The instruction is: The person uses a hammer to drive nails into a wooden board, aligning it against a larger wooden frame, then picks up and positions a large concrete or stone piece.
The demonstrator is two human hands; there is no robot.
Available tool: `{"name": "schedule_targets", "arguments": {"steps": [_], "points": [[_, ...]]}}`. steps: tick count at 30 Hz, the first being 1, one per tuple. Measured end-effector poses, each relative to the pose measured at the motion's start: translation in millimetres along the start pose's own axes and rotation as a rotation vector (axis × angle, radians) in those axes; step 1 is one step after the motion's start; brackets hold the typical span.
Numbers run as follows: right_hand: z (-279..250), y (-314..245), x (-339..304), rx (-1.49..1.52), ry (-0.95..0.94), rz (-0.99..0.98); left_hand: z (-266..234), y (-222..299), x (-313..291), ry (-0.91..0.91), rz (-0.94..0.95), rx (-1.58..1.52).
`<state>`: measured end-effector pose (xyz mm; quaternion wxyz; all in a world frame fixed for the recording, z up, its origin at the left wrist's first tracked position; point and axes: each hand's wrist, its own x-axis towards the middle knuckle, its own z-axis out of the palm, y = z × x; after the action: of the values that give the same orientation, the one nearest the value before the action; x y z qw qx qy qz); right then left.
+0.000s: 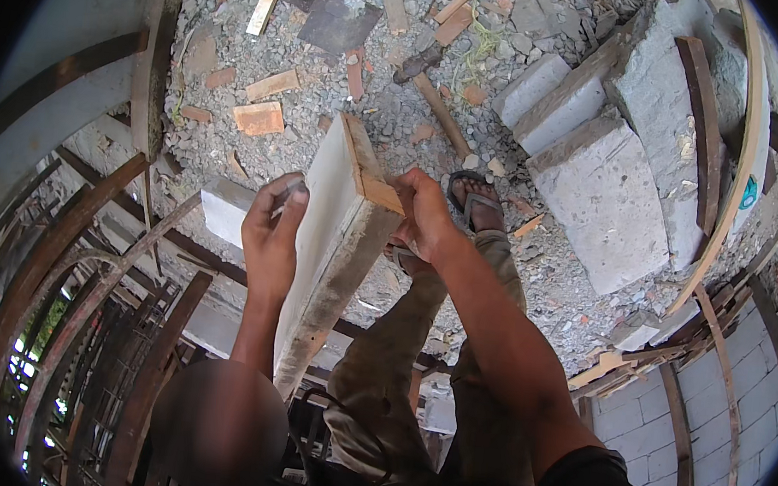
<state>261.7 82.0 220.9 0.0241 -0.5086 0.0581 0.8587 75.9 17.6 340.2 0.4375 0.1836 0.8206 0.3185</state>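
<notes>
A long pale slab (328, 182), like a masonry block, stands tilted in front of me, with a rough grey side and a brownish end. My right hand (424, 214) grips its right side near the far end; some fingers are hidden behind it. Close beside its left face is my left hand (272, 224), fingers curled and thumb against them in a pinch. Whether that hand touches the slab or has something small in it, I cannot make out. Past the slab, a hammer (442, 116) with a wooden handle lies on the rubble, near my sandalled foot (480, 205).
Rubble (349, 64) covers the ground, with brick pieces (259, 118) and a dark flat sheet (340, 20). Large grey blocks (601, 197) are piled at the right. Wooden beams (64, 256) cross an open gap at the lower left. A pale block (225, 210) lies behind my left hand.
</notes>
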Motion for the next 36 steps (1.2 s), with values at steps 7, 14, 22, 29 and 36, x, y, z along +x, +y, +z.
{"name": "schedule_targets", "arguments": {"steps": [7,14,22,29,36], "points": [[34.4,-8.9,14.3,0.067,-0.007,0.076,9.9,-145.0,196.0,-0.208,-0.275,0.227],[15.5,4.4,16.3,-0.003,-0.111,0.030,1.5,-283.2,248.5,-0.483,-0.745,0.404],[18.6,-6.9,6.5,-0.162,-0.007,0.010,27.4,-318.7,212.3,-0.507,-0.620,0.050],[83.7,-5.0,-32.5,-0.307,-0.074,-0.022,-37.4,-270.4,207.0,-0.379,-0.548,0.337],[167.0,-38.1,-120.4,-0.640,-0.018,0.257,-81.3,-225.9,145.9,-0.317,-0.332,0.768]]}}
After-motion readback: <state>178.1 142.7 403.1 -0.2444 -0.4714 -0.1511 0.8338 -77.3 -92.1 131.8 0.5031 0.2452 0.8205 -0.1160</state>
